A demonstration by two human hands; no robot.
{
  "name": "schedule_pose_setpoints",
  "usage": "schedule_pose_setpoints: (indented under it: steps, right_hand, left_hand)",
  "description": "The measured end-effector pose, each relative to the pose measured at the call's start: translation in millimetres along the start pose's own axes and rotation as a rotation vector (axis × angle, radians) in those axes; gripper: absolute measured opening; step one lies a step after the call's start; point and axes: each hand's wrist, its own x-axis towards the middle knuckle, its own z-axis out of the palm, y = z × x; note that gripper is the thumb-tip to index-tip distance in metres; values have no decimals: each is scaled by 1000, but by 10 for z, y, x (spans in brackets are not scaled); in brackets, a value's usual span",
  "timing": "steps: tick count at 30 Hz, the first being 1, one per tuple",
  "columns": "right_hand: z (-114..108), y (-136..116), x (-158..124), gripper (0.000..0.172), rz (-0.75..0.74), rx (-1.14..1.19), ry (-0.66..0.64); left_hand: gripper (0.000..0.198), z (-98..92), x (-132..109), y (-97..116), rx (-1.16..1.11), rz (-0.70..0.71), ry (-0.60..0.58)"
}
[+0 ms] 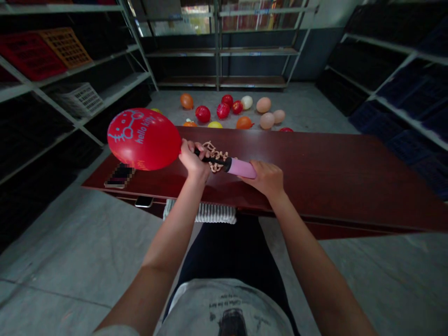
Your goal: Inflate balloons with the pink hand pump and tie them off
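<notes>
A red balloon (147,140) with blue "hello kitty" print is swollen out on the left, over the table's far left part. My left hand (195,161) is closed round the balloon's neck, where it meets the black nozzle end of a hand pump. The pump's pink barrel (242,168) points to the right, and my right hand (268,177) is wrapped round its far end. Behind the pump, a small heap of uninflated peach-coloured balloons (219,156) lies on the dark red table (315,168). The balloon's mouth is hidden by my left fingers.
A phone (120,176) lies at the table's left end, and another flat device (143,201) sits just below the edge. Several inflated balloons (203,114) rest on the floor beyond the table. Shelving (217,51) stands at the back, with crates (84,99) on side racks.
</notes>
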Motion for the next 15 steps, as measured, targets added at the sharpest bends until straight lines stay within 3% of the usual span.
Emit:
schedule_pose_setpoints:
  steps: [9,15]
  right_hand:
    - [18,-30,12,58,-75,-33,-28]
    - [26,-12,11,57,-43,32,-22]
  left_hand:
    - [36,-306,324,726,-57,3,32]
    - [41,-208,262,827,-17,102,-24]
